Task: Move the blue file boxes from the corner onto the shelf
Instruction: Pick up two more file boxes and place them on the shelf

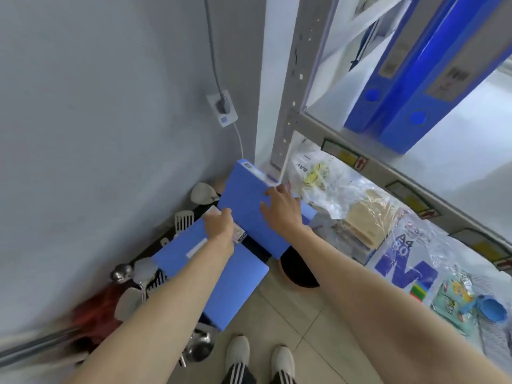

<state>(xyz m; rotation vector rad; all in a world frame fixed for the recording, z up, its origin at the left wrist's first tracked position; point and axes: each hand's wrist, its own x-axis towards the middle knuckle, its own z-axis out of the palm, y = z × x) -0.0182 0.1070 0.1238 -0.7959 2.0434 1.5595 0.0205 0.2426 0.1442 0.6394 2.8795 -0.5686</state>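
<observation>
The right hand (279,206) lies spread on the broad face of the upper blue file box (249,214), fingers curling over its far edge beside the shelf post (288,112) — a hold, though how firm I cannot tell through the blur. The left hand (220,224) grips the near corner of the same box, fingers closed around its edge, just above a second blue box (210,270) lying flat below it. Both boxes sit low in the corner, among ladles and spatulas (182,220). This looks like the pick-up step: the next move calls for lifting the upper box clear and swinging it right to the shelf board (457,151), where two blue boxes (415,87) already stand. The held box tilts, its long axis running from the wall toward the person.
</observation>
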